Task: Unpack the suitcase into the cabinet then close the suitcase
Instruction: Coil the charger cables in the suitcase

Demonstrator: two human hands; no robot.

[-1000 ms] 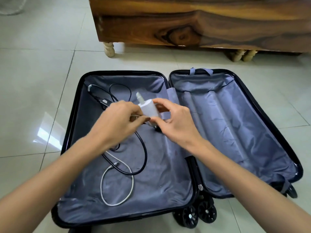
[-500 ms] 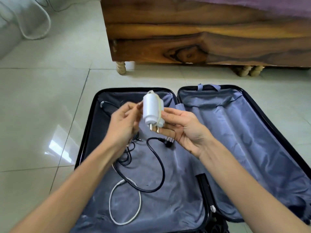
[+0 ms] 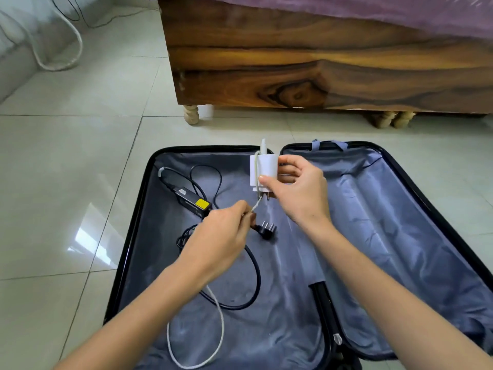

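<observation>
Since half a second ago the left hand [image 3: 224,236] has dropped away from the charger [image 3: 266,166] to about its 7 o'clock, drawing the white cable [image 3: 222,324] with it, while the right hand [image 3: 298,193] has kept the charger aloft.

It is held above the back of the open suitcase [image 3: 132,231], over the hinge line. The right thumb presses its front face and the other fingers curl round its far side, clamped firmly on the body. That leaves the cable side free, probably so the cord can be wound on or tidied before it goes to the cabinet. Left fingertips are pinched together on the cable just below the prongs, keeping it taut.

The charger's long axis stands upright, with the prongs pointing down at 6 o'clock toward the lining and a cable connector sticking up at 12. One strand runs down its left edge.

Slack cable loops on the lining at 6 o'clock. A black power brick [image 3: 186,198] lies at 9 o'clock of the left hand, and its plug [image 3: 266,231] lies at 3 o'clock. Wooden furniture [image 3: 293,62] stands at 12; I cannot tell whether it is the cabinet.
</observation>
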